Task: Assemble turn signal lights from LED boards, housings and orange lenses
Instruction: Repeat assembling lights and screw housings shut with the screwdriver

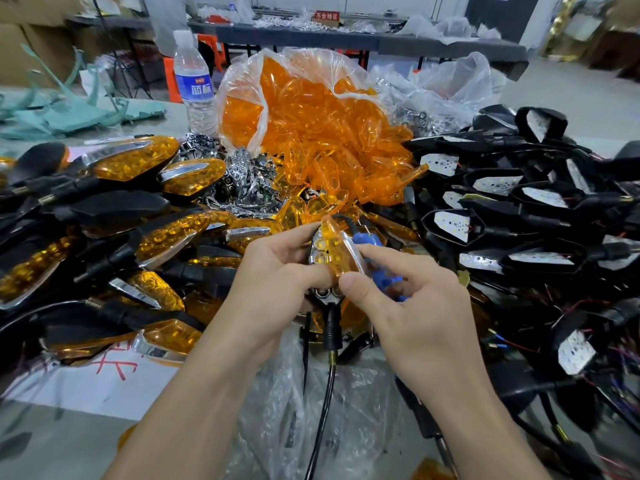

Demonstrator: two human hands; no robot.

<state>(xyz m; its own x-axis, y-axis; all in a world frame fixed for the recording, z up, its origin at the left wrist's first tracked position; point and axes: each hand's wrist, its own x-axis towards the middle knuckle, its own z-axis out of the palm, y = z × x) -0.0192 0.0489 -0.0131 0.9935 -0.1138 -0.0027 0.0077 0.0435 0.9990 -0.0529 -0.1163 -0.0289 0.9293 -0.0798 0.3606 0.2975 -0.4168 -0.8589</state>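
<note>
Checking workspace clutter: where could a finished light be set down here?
Bare table near-left, between the white paper and clear bag; a small strip left of the bottle. Crowded elsewhere: finished lights left, lenses centre, housings right.

Behind, a long dark workbench (398, 41) with a red sign (326, 16), pale floor (568, 95), orange stool (172, 76).

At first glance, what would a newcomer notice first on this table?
A bulging clear bag of orange lenses at the centre back catches the eye. In front, the left hand and right hand hold one light between them. Finished lights pile left, open black housings right.
</note>
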